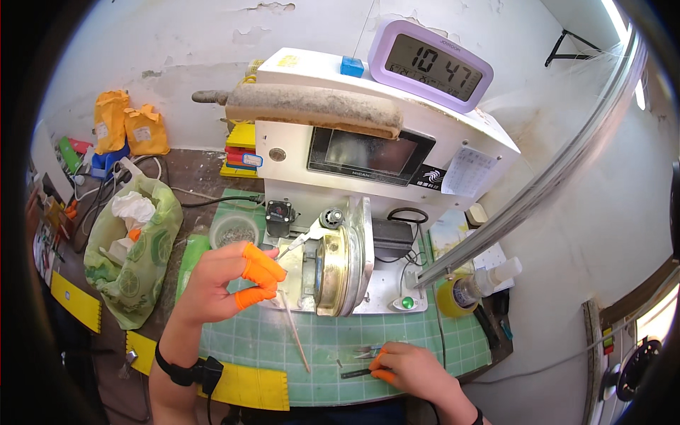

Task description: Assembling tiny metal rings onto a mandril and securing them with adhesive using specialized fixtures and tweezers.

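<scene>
Orange finger cots cover the fingertips of my left hand, which is raised left of the machine's round brass-coloured wheel. Its fingers are pinched together beside a thin metal tip and a white angled piece; what they hold I cannot make out. Low over the green cutting mat, my right hand also wears orange cots. Its thumb and finger are closed on one end of a dark flat strip. A small pointed metal tool touches or lies beside these fingers. A thin wooden stick lies between the hands.
A white machine with a dark screen fills the back; a lilac clock stands on top. A clear bowl and a green bag are left. Right are a slanting metal post and a bottle.
</scene>
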`<state>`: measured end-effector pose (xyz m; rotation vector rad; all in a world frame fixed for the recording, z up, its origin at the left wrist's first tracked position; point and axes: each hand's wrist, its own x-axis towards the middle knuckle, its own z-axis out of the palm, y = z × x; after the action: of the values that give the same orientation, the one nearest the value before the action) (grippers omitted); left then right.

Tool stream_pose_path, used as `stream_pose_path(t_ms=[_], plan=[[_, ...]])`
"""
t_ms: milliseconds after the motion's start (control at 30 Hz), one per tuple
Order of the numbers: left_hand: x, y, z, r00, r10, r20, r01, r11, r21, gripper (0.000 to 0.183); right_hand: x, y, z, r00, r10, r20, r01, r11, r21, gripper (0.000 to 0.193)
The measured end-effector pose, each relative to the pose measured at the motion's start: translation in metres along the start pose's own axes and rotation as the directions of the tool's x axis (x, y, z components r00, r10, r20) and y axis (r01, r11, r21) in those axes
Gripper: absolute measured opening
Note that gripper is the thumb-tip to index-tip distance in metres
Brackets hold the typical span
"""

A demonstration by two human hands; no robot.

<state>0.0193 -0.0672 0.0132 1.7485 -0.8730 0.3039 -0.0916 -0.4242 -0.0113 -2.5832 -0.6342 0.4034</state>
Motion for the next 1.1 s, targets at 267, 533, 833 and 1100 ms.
stream_pose_path(t_ms=[267,533,833,1100], plan=[[-0.006,-0.001,0.0,1.0,0.013,-0.003,-0.013,1.0,0.001,0.014,-0.006,-0.009,-0.008,0.975,0.083,0.207,-0.072,0.996,-0.06,0.02],[0.004,-0.012,-0.001,0.995,0.091,-0.028,-0.09,0.996,0.016,0.012,0.004,-0.008,-0.018,0.95,0.039,0.308,-0.049,0.999,0.024,0.022],[-0.003,-0.017,0.0,0.987,0.157,-0.022,-0.157,0.987,0.012,0.014,0.02,-0.038,-0.104,0.679,-0.23,-0.697,0.697,0.501,0.513,0.038],[-0.007,-0.016,0.002,0.991,0.134,-0.025,-0.134,0.991,-0.014,0.015,0.099,-0.083,-0.092,0.391,-0.616,-0.683,0.696,0.684,-0.218,0.031]])
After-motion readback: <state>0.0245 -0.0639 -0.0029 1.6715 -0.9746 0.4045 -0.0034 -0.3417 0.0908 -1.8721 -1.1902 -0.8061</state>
